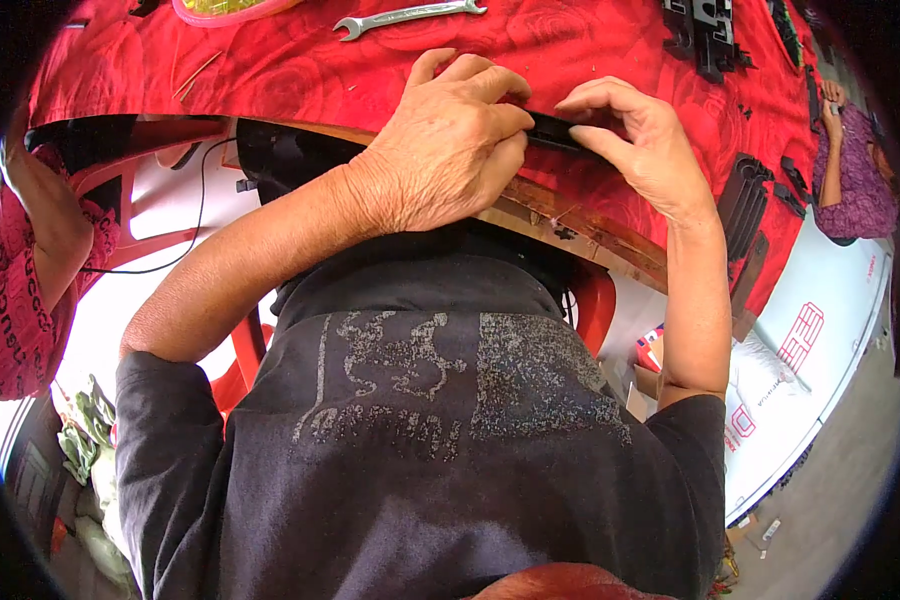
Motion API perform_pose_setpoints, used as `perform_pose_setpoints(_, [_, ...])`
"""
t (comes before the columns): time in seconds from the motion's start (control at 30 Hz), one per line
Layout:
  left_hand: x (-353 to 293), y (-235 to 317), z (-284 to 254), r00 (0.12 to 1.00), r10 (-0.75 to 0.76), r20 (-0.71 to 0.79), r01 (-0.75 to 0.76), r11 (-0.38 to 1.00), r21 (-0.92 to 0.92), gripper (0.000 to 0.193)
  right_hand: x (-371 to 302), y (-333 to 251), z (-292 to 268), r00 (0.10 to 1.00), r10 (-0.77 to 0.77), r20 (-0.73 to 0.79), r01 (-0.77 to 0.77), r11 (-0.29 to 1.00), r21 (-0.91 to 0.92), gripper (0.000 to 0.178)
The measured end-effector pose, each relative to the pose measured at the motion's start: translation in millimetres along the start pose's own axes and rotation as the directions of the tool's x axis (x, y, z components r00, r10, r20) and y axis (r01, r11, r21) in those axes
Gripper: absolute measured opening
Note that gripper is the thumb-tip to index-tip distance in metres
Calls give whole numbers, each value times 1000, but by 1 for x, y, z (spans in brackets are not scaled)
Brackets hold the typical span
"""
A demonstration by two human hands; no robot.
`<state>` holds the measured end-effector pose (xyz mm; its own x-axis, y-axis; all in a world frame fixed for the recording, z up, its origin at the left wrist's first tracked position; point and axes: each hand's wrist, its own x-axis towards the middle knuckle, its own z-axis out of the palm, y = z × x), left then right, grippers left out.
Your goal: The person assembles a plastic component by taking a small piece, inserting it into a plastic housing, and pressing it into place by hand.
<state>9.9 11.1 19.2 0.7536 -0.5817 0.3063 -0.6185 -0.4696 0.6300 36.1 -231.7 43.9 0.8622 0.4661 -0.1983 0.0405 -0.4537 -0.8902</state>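
A narrow black strip-shaped part lies between my two hands near the table's front edge; its exact kind I cannot make out. Fingers curled, my left hand grips its left end and hides that side of it. My right hand pinches the right end between thumb and fingers. Beneath both hands is a table covered with a red patterned cloth. An open-ended wrench lies on the cloth beyond my left hand.
Black slotted parts sit at the far right, and more black parts lie beside my right forearm. A pink-rimmed bowl with yellowish contents stands at the far left. People sit at both sides, one in a red patterned garment, another in purple.
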Motion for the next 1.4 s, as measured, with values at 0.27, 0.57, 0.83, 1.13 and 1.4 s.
perform_pose_setpoints(0.27, [0, 11, 3, 998, -66, 5, 65, 991, 114, 23, -24, 1, -14, 978, -63, -198, 19, 976, -219, 18])
perform_pose_setpoints(0.57, [0, 12, 6, 998, -64, -13, 65, 995, 76, 23, -53, -15, -3, 942, -159, -295, -36, 826, -563, 14])
perform_pose_setpoints(0.83, [0, 15, 8, 998, -64, -23, 66, 994, 83, 27, -51, -10, 15, 943, -210, -260, 2, 780, -625, 25])
perform_pose_setpoints(1.13, [0, 15, 8, 998, -54, -16, 55, 996, 64, 32, -50, -8, 18, 945, -172, -277, -10, 834, -551, 26])
perform_pose_setpoints(1.4, [1, 14, 7, 999, -38, -6, 38, 998, 41, 34, -51, -6, 21, 938, -139, -317, -35, 873, -486, 26])
